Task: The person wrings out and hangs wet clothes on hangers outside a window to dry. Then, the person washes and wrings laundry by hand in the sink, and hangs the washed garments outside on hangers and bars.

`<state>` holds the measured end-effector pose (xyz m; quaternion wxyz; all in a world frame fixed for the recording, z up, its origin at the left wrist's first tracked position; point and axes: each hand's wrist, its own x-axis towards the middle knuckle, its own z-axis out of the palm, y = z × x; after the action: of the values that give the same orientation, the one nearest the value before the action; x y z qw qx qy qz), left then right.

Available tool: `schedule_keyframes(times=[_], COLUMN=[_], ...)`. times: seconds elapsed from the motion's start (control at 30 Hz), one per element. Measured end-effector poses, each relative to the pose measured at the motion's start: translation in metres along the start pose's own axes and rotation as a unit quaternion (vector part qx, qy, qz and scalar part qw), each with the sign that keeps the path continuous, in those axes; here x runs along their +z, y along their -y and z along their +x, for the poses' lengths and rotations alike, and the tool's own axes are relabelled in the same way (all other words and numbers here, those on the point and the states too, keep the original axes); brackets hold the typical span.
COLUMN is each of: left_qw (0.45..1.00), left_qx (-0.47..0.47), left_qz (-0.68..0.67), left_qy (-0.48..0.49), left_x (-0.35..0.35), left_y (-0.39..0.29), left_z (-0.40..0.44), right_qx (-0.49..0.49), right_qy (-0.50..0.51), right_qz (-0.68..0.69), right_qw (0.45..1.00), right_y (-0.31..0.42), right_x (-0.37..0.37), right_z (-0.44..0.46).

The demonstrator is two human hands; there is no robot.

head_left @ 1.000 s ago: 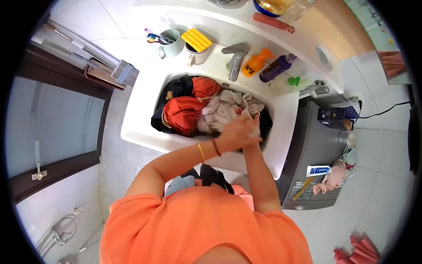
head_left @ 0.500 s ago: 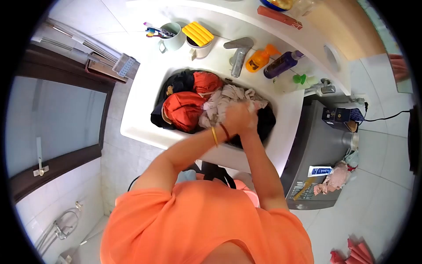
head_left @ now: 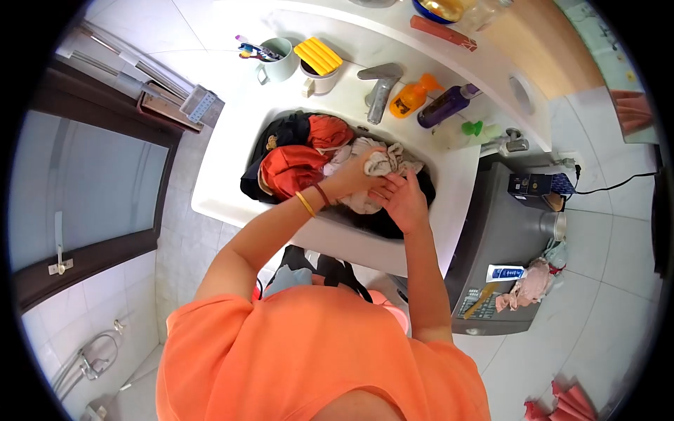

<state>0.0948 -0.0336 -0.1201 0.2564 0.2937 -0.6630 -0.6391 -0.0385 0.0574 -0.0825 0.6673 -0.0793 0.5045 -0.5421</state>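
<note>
A light, pale-patterned garment [head_left: 385, 163] lies bunched at the right side of the white sink [head_left: 223, 208]. My left hand [head_left: 353, 177], with a yellow and a dark red band at its wrist, is closed around a fold of it. From the right, my right hand [head_left: 408, 203] meets it, fingers bent in against the same cloth. Beside the left hand rest red-orange clothes [head_left: 289, 172] and dark cloth [head_left: 288, 130]. More black fabric [head_left: 393, 226] shows beneath both hands; part of the pale garment is hidden by my fingers.
Behind the basin stand a faucet [head_left: 380, 91], an orange pump bottle [head_left: 413, 97], a purple bottle [head_left: 445, 107], a mug with toothbrushes [head_left: 276, 63] and a cup topped by a yellow sponge [head_left: 319, 56]. A grey washing machine [head_left: 491, 224] is at the right.
My hands were together and blurred over the pale garment. Now they are apart: the left has moved left, the right sits slightly right and lower, and more of the bunched cloth shows between them.
</note>
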Motion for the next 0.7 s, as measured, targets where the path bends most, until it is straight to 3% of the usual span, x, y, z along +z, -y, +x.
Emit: schedule_keyframes(times=[0.03, 0.13, 0.17, 0.23, 0.3, 0.33, 0.37, 0.4, 0.43, 0.47, 0.5, 0.53, 0.57, 0.67, 0.7], left_qw=[1.000, 0.991, 0.974, 0.961, 0.923, 0.926, 0.926, 0.926, 0.880, 0.915, 0.898, 0.878, 0.915, 0.923, 0.925], left_qx=[0.001, -0.024, 0.021, 0.247, 0.314, 0.284, 0.254, 0.223, 0.209, 0.028, 0.011, -0.006, -0.069, 0.020, 0.030], left_qz=[0.018, -0.082, 0.206, 0.126, 0.220, 0.249, 0.277, 0.302, 0.413, 0.341, 0.346, 0.345, 0.327, 0.325, 0.340], left_qy=[0.003, -0.099, -0.092, -0.015, -0.021, -0.028, -0.034, -0.041, -0.104, -0.212, -0.273, -0.333, -0.228, -0.206, -0.168], left_x=[-0.009, -0.016, -0.007, 0.041, 0.090, 0.093, 0.095, 0.096, 0.084, 0.085, 0.062, 0.039, 0.012, 0.021, 0.037], left_y=[-0.001, -0.001, -0.052, -0.045, -0.051, -0.047, -0.041, -0.035, -0.023, 0.016, 0.010, 0.003, 0.014, -0.013, -0.009], left_z=[0.004, 0.004, -0.013, -0.036, -0.056, -0.059, -0.062, -0.064, -0.052, -0.031, -0.017, -0.002, 0.011, -0.009, -0.019], right_qx=[0.007, 0.177, 0.240, 0.219, 0.193, 0.001, -0.191, -0.357, -0.380, -0.402, -0.290, -0.146, 0.006, 0.031, -0.016], right_qy=[0.003, -0.003, -0.033, 0.044, 0.123, 0.115, 0.090, 0.053, 0.024, -0.006, -0.022, -0.043, -0.058, -0.050, -0.021], right_qz=[0.018, 0.126, 0.141, 0.240, 0.340, 0.039, -0.267, -0.538, -0.547, -0.556, -0.316, -0.044, 0.228, 0.230, 0.242], right_qw=[1.000, 0.976, 0.960, 0.945, 0.912, 0.993, 0.940, 0.762, 0.745, 0.728, 0.903, 0.987, 0.972, 0.971, 0.970], right_y=[0.001, -0.022, -0.025, -0.029, -0.033, -0.042, -0.056, -0.068, -0.077, -0.083, -0.085, -0.089, -0.086, -0.079, -0.095], right_x=[-0.003, -0.030, -0.010, -0.005, 0.000, -0.001, -0.007, -0.008, -0.010, -0.007, 0.009, 0.021, 0.024, 0.017, -0.012], right_z=[-0.003, -0.007, -0.014, -0.008, 0.001, 0.005, 0.012, 0.015, 0.021, 0.024, 0.033, 0.036, 0.039, 0.043, 0.056])
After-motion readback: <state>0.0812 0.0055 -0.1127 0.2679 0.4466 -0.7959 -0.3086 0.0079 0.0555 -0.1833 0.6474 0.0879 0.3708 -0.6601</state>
